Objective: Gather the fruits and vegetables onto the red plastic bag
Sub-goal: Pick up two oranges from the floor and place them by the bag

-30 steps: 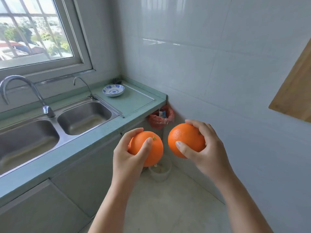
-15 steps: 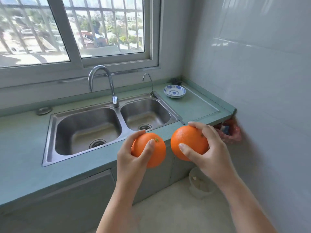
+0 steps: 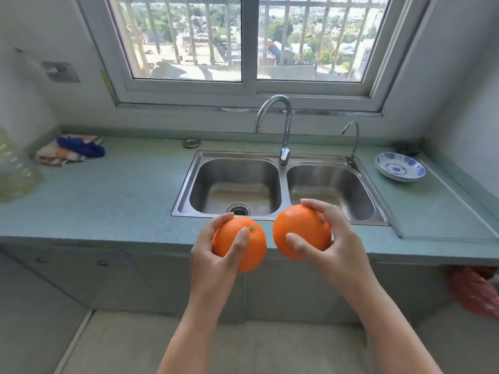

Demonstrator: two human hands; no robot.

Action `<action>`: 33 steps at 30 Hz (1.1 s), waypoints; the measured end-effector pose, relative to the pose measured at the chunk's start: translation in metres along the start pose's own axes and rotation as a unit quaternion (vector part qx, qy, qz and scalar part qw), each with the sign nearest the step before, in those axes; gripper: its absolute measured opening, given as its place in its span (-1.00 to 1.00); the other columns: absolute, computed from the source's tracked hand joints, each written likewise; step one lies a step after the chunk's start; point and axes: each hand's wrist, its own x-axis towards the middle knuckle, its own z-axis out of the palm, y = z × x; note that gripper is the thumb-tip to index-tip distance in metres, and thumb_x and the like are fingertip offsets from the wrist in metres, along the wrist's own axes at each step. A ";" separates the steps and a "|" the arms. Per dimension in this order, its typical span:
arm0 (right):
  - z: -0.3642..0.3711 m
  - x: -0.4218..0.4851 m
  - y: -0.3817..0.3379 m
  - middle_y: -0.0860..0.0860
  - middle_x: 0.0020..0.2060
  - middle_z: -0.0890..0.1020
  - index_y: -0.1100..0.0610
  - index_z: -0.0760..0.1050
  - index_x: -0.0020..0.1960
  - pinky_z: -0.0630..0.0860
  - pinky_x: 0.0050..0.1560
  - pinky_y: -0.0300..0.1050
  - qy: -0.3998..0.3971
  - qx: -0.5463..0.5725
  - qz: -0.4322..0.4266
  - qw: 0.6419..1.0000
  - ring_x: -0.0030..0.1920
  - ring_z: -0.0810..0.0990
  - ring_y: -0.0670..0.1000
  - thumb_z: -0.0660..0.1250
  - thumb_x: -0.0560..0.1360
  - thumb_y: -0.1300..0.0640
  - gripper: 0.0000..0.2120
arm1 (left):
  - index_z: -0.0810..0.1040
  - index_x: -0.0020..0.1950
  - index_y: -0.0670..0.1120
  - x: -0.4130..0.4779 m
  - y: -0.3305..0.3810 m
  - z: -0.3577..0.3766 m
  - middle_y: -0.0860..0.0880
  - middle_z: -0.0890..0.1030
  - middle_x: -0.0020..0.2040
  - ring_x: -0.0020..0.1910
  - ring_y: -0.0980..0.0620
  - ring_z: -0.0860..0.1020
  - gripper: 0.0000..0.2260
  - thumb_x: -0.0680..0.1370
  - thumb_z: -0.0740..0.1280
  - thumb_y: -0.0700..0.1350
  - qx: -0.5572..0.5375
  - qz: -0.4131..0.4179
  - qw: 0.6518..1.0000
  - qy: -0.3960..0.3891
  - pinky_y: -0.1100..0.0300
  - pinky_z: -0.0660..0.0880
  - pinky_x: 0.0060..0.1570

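1. Head view: two oranges are held up in front of the green counter [image 3: 113, 206], near the middle of the picture.
2. The left orange [image 3: 247, 245] is round, bright orange and shiny, with a tiny green stem dot on top. It is in the left hand [image 3: 216, 260].
3. The left hand's fingers curl around the back of this orange and the thumb lies over its front, so the hand is closed on it.
4. The right orange [image 3: 301, 230] looks the same: round, bright and shiny, with a small stem dot at its 2 o'clock side. It is in the right hand [image 3: 332, 249].
5. The right hand's fingers wrap over the top and far side of this orange and the thumb presses its front, so this hand is closed on its fruit too.
6. The right orange sits at 3 o'clock from the left orange and a little higher. They are just beside each other, with a thin gap between them.
7. A red plastic bag [image 3: 475, 292] hangs under the counter edge, at 4 o'clock from the oranges and well apart from them.
8. Count of fruit: two oranges, one in each hand.
9. One steel sink [image 3: 282, 171] with two bowls is set in the counter at 12 o'clock from the oranges.
10. Two taps: one big tap [image 3: 283, 125] and one small tap [image 3: 352, 139].
11. One blue and white dish [image 3: 399, 167] sits at 2 o'clock from the oranges.
12. One bunched cloth [image 3: 71, 149] lies at 10 o'clock on the counter.
13. One window [image 3: 249, 47] with bars is above the sink.
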 end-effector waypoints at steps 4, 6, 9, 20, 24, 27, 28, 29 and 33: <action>0.005 0.022 0.000 -0.29 0.08 0.44 -0.26 0.40 0.12 0.41 -0.13 -0.38 -0.059 0.024 -0.022 0.998 0.03 0.44 -0.25 0.34 0.12 -0.26 -0.44 | 0.55 0.01 0.15 -0.003 0.008 -0.003 0.14 0.56 -0.02 -0.15 0.27 0.55 -0.62 0.23 0.38 0.19 0.013 0.012 0.997 0.071 0.41 0.46 -0.35; 0.006 0.030 0.000 -0.32 0.06 0.43 -0.27 0.40 0.10 0.42 -0.11 -0.29 -0.085 0.034 -0.040 0.995 0.03 0.44 -0.24 0.35 0.13 -0.24 -0.47 | 0.55 -0.01 0.14 -0.005 0.011 -0.003 0.14 0.57 -0.04 -0.17 0.29 0.55 -0.60 0.19 0.36 0.22 0.019 0.018 0.994 0.109 0.43 0.45 -0.36; 0.010 0.041 0.002 -0.31 0.07 0.44 -0.26 0.40 0.09 0.43 -0.06 -0.25 -0.132 0.050 -0.065 0.988 0.04 0.44 -0.25 0.41 0.18 -0.14 -0.51 | 0.54 -0.01 0.10 -0.011 0.014 -0.001 0.15 0.56 -0.07 -0.19 0.33 0.54 -0.61 0.21 0.38 0.18 0.030 0.022 0.986 0.160 0.45 0.44 -0.34; 0.051 0.035 -0.021 -0.27 0.09 0.47 -0.25 0.42 0.10 0.43 -0.07 -0.36 -0.287 0.122 -0.131 0.941 0.08 0.44 -0.23 0.38 0.17 -0.18 -0.50 | 0.54 0.02 0.13 -0.067 0.019 -0.035 0.16 0.58 -0.02 -0.13 0.25 0.55 -0.55 0.20 0.32 0.26 0.066 0.019 0.938 0.340 0.39 0.46 -0.29; 0.067 0.016 -0.039 -0.25 0.08 0.47 -0.25 0.42 0.09 0.44 -0.10 -0.25 -0.332 0.140 -0.146 0.921 0.05 0.45 -0.25 0.34 0.16 -0.22 -0.50 | 0.54 -0.02 0.14 -0.097 0.027 -0.054 0.15 0.58 -0.05 -0.17 0.26 0.56 -0.59 0.19 0.32 0.25 0.058 0.030 0.917 0.393 0.40 0.46 -0.34; 0.078 -0.004 -0.055 -0.29 0.04 0.47 -0.27 0.42 0.08 0.44 -0.07 -0.21 -0.360 0.154 -0.163 0.906 0.05 0.46 -0.25 0.34 0.16 -0.22 -0.51 | 0.55 -0.03 0.14 -0.122 0.032 -0.071 0.16 0.57 -0.07 -0.19 0.26 0.55 -0.59 0.18 0.32 0.26 0.056 0.039 0.899 0.433 0.42 0.44 -0.36; 0.081 -0.012 -0.060 -0.31 0.02 0.48 -0.26 0.43 0.08 0.45 -0.06 -0.21 -0.369 0.157 -0.168 0.901 0.05 0.46 -0.24 0.34 0.16 -0.22 -0.52 | 0.55 -0.04 0.15 -0.130 0.034 -0.077 0.16 0.57 -0.07 -0.19 0.26 0.55 -0.59 0.18 0.31 0.26 0.055 0.043 0.893 0.445 0.43 0.44 -0.36; 0.085 -0.021 -0.065 -0.32 0.00 0.47 -0.27 0.43 0.08 0.45 -0.06 -0.21 -0.379 0.159 -0.171 0.895 0.05 0.46 -0.24 0.34 0.16 -0.22 -0.52 | 0.54 -0.04 0.15 -0.140 0.035 -0.083 0.16 0.57 -0.06 -0.19 0.27 0.55 -0.60 0.18 0.31 0.26 0.053 0.046 0.887 0.456 0.44 0.44 -0.36; 0.097 -0.065 -0.085 -0.33 0.02 0.47 -0.30 0.41 0.06 0.42 -0.07 -0.25 -0.412 0.157 -0.199 0.875 0.04 0.46 -0.23 0.33 0.15 -0.23 -0.53 | 0.54 -0.03 0.14 -0.187 0.039 -0.107 0.19 0.57 -0.01 -0.14 0.31 0.54 -0.59 0.19 0.31 0.26 0.058 0.058 0.866 0.493 0.44 0.44 -0.33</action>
